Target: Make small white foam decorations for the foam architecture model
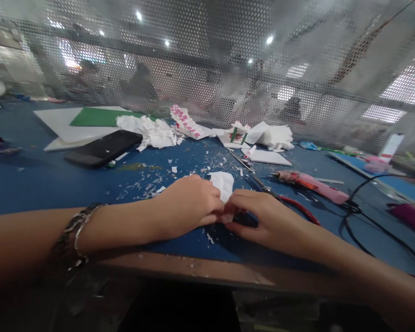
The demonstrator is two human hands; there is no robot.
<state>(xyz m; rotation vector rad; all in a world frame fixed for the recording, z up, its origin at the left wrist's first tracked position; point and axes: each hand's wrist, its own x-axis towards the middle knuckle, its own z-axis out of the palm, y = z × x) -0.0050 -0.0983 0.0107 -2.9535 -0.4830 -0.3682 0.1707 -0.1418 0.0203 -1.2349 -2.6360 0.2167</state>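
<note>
Gently, with left hand [193,200] and right hand [257,212] pinching, fingertips together, what seems the near end of the paper [222,183] at twelve o'clock, apply even pressure and avoid the scissors [259,183] at two o'clock.

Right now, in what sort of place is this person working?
Probably a craft workshop: the blue worktable holds paper scraps and a corded pink hand tool, with a perforated screen behind.

L hand [190,200], R hand [254,210] pinching pale pc [228,217], wht paper [222,184] behind
</note>
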